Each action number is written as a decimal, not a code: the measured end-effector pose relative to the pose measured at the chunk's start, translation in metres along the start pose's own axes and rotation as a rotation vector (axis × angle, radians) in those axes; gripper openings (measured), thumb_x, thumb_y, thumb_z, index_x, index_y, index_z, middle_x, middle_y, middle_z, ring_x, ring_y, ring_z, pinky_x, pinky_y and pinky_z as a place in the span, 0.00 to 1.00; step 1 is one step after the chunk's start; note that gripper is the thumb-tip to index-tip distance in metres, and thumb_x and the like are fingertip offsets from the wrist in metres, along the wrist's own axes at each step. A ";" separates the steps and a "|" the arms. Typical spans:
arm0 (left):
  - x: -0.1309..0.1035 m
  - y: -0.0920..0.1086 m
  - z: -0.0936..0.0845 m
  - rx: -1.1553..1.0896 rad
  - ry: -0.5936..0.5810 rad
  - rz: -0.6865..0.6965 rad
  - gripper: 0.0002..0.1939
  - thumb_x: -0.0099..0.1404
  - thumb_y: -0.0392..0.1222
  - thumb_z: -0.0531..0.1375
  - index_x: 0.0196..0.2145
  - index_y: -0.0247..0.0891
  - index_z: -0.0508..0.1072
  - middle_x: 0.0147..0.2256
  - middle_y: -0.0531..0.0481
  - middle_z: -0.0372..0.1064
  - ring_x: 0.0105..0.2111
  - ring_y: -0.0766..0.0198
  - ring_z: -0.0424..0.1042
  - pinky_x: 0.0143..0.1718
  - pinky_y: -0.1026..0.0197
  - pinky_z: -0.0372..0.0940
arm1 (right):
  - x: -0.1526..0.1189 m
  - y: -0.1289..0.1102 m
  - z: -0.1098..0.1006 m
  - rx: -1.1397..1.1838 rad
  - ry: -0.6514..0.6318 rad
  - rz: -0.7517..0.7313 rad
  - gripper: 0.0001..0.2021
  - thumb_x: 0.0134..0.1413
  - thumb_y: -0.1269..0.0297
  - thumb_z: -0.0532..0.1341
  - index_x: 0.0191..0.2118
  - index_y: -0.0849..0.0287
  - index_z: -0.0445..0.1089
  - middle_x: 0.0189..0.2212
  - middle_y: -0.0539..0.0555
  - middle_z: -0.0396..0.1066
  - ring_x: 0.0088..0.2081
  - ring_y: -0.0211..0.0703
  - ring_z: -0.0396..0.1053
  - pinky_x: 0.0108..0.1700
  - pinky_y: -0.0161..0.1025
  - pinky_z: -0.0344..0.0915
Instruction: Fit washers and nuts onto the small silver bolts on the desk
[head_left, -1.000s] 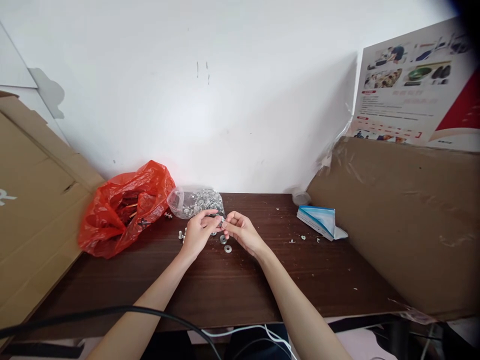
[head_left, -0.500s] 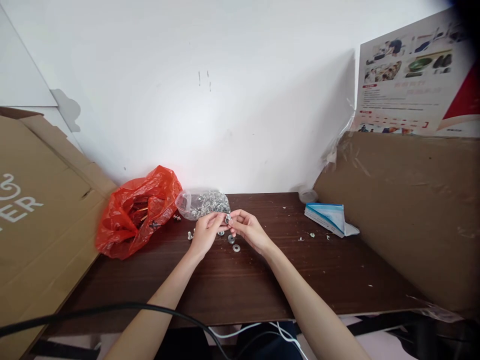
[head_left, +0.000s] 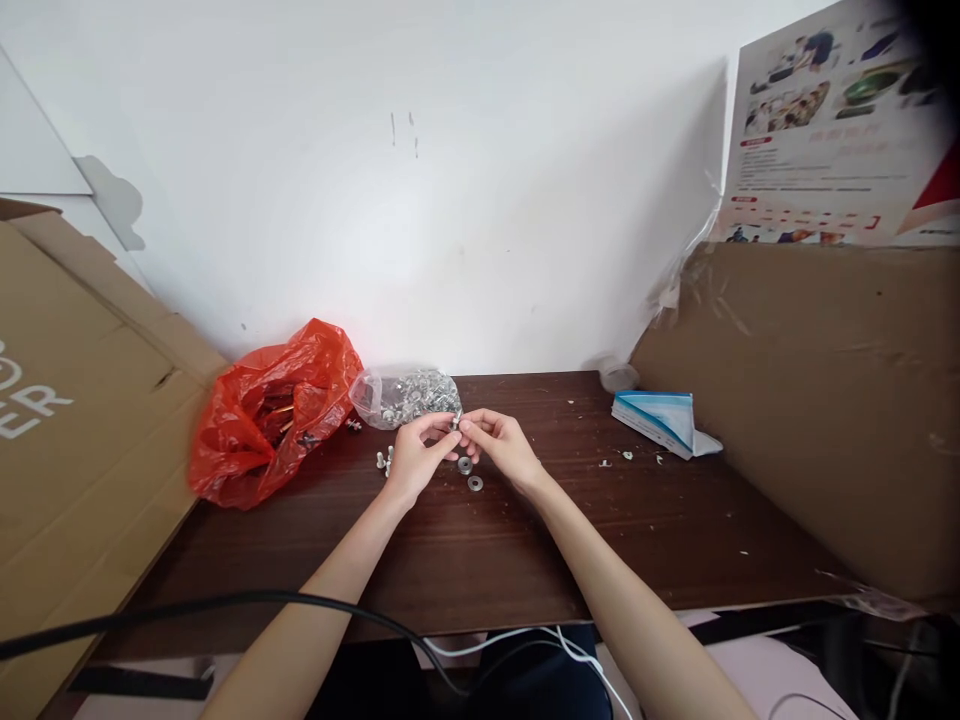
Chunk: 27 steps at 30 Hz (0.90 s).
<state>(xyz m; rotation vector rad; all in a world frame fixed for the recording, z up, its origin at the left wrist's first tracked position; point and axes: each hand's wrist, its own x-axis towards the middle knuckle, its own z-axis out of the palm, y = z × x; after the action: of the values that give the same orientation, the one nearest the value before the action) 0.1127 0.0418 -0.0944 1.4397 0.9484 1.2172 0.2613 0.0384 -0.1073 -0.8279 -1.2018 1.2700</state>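
Note:
My left hand (head_left: 420,455) and my right hand (head_left: 501,447) meet over the table, both closed at the fingertips. Pinched between them is a small silvery bolt (head_left: 456,422), partly covered by fingers. Just below the hands, a thick round washer (head_left: 465,466) lies on the wood, and a flat washer (head_left: 475,483) lies nearer to me. Several bolts (head_left: 381,460) stand to the left of my left hand. Behind the hands rests a clear plastic bag (head_left: 424,390) full of small metal hardware.
A red plastic bag (head_left: 322,350) with brownish contents sits at the left. Cardboard boxes (head_left: 810,400) flank the dark table (head_left: 510,560). At the right lie a blue-white packet (head_left: 656,420) and scraps. A black cable (head_left: 225,600) crosses in front.
The view has shifted slightly, so the table appears a little higher. Both hands still hold the bolt, with the fingers turned somewhat around it.

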 end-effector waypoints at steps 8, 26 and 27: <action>0.001 0.002 -0.002 0.320 0.053 0.271 0.15 0.55 0.37 0.63 0.42 0.36 0.74 0.34 0.48 0.70 0.30 0.67 0.70 0.28 0.67 0.69 | -0.001 -0.006 -0.004 -0.081 0.075 -0.066 0.16 0.44 0.53 0.69 0.35 0.60 0.76 0.27 0.52 0.74 0.27 0.37 0.68 0.32 0.38 0.67; 0.001 0.008 0.001 0.114 -0.010 0.119 0.13 0.53 0.40 0.65 0.37 0.34 0.75 0.38 0.44 0.74 0.39 0.60 0.74 0.37 0.60 0.72 | -0.005 -0.010 -0.003 0.025 0.063 -0.091 0.10 0.40 0.61 0.72 0.32 0.57 0.78 0.27 0.50 0.76 0.29 0.39 0.72 0.39 0.42 0.69; 0.001 0.007 0.001 0.136 -0.008 0.130 0.13 0.53 0.40 0.65 0.37 0.34 0.75 0.36 0.45 0.74 0.38 0.60 0.74 0.37 0.60 0.73 | -0.005 -0.010 -0.002 0.030 0.062 -0.094 0.10 0.40 0.61 0.72 0.32 0.57 0.78 0.27 0.50 0.77 0.30 0.40 0.72 0.40 0.43 0.70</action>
<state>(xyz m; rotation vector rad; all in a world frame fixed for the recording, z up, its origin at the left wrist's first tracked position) 0.1132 0.0410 -0.0878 1.6337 0.9591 1.2598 0.2666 0.0325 -0.0995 -0.7750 -1.1566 1.1755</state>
